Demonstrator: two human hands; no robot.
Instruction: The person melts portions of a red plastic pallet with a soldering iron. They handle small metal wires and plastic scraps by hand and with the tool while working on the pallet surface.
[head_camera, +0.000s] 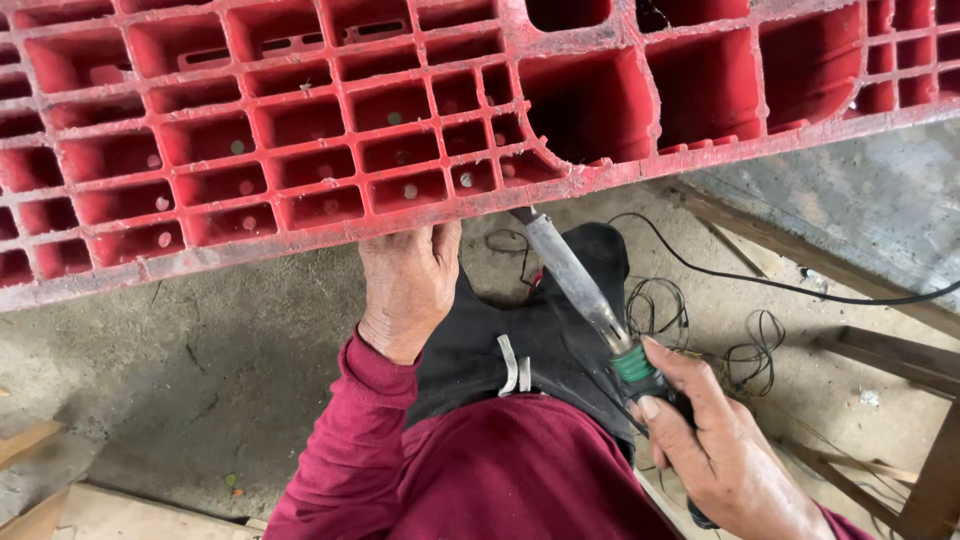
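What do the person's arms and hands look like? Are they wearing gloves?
No gloves: both hands are bare. The left hand and the right hand each come out of a long dark red fabric sleeve that bunches in soft folds at the wrist. No rings, watch or markings show.

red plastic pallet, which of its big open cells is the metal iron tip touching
The large cell with the curved cutout, directly above the soldering iron's metal tip held by the right hand; the others sit farther right.

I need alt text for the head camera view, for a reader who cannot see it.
A person's right hand holds a soldering iron with its tip against the edge of a red plastic pallet, while the left hand steadies that edge. Black wires lie on the concrete floor.
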